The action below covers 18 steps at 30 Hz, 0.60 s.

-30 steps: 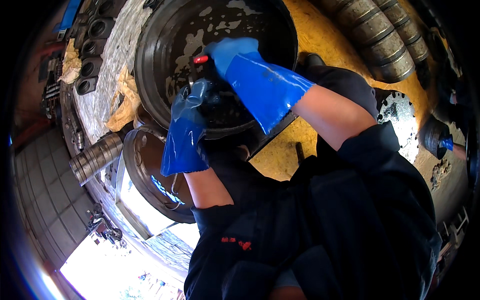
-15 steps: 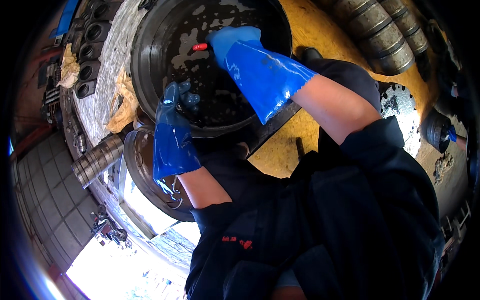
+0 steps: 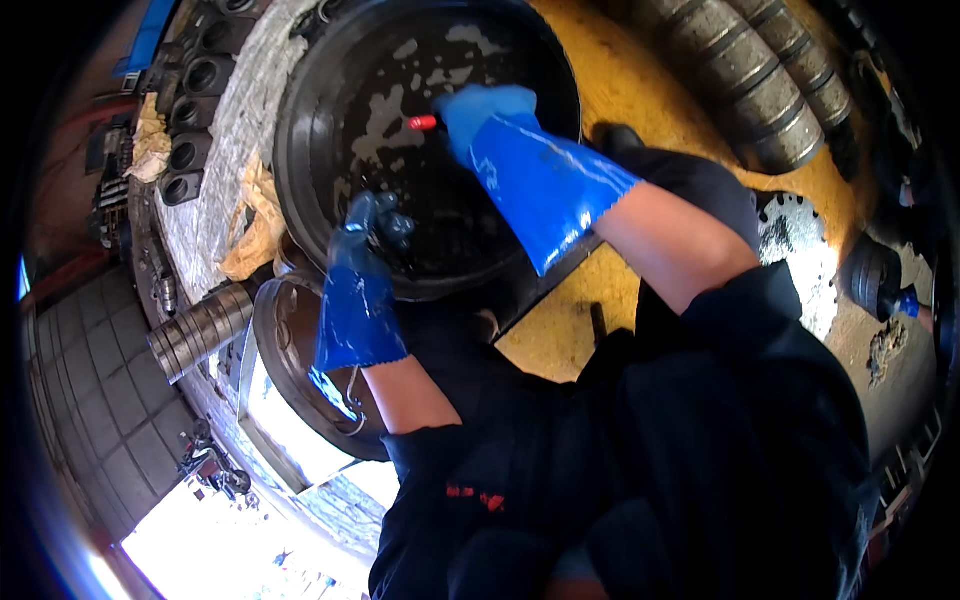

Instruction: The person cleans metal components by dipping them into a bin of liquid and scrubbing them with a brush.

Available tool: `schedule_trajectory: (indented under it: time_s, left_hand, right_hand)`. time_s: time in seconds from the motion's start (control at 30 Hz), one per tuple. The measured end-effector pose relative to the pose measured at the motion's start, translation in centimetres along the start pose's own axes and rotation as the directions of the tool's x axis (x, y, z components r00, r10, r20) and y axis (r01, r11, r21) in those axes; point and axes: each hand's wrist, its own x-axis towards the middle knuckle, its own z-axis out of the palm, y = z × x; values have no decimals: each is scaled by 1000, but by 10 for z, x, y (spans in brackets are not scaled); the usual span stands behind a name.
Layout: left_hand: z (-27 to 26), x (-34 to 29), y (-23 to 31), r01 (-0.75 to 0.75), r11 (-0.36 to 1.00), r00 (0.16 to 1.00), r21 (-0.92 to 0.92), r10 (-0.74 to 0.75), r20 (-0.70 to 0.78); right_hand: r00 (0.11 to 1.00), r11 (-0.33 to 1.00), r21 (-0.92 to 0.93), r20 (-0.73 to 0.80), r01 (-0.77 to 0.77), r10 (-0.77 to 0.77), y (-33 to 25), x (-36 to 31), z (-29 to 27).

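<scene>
A wide, round black basin (image 3: 300,150) with dark liquid in it and grey patches on the liquid lies in front of me. My right hand (image 3: 485,115), in a long blue rubber glove, is closed over the middle of the basin. A red-ended handle (image 3: 422,122) sticks out of it to the left; the rest of that tool is hidden. My left hand (image 3: 375,222), in a matching glove, is at the basin's near left side with its fingers curled. What its fingers hold, if anything, cannot be made out. Small bright specks show just above its fingertips.
A round brown metal drum (image 3: 290,335) stands left of my body, beside a ribbed metal cylinder (image 3: 205,330). Crumpled brown paper (image 3: 255,225) and several dark metal blocks (image 3: 185,150) lie at left. Large grooved cylinders (image 3: 755,85) and a toothed disc (image 3: 800,250) are at right.
The view has shifted, so basin and hands sit slightly lower and further right in the picture. Both hands keep nearly the same places over the basin. Specks now show near my left fingertips.
</scene>
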Motion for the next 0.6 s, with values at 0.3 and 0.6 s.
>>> schedule_trajectory:
  time_s: [0.3,0.6]
  left_hand:
    - [19,-6,29,-221,946,972,237,234,-28]
    - [56,50,236,-795,341,434,502,898,77]
  right_hand:
    - [1000,998,60,29,-4,2,11,0,7]
    - [999,995,97,-25,40,-38,15,-2,6]
